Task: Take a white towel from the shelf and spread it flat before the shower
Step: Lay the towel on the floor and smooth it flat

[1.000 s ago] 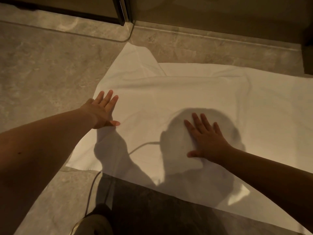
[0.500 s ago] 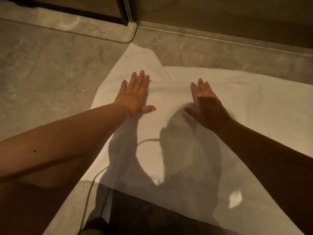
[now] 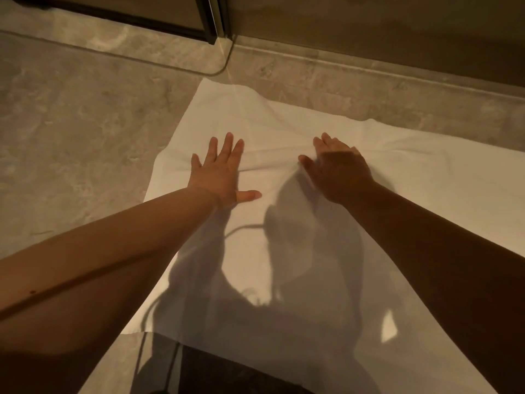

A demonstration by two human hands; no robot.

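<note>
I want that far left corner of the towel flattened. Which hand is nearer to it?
Left. The left hand lies flat on the towel just below that corner; the right hand presses a ridge farther right.

Floor [image 3: 85, 132]: grey-beige marbled stone tile. White towel [image 3: 426, 177] lies directly on it, spread open, far corner near dark door frame [image 3: 211, 22] base. Crease ridge across towel's far part; near edge lies flat.

White towel [image 3: 412, 177] lies spread on the floor, wrinkled across its far half.
</note>
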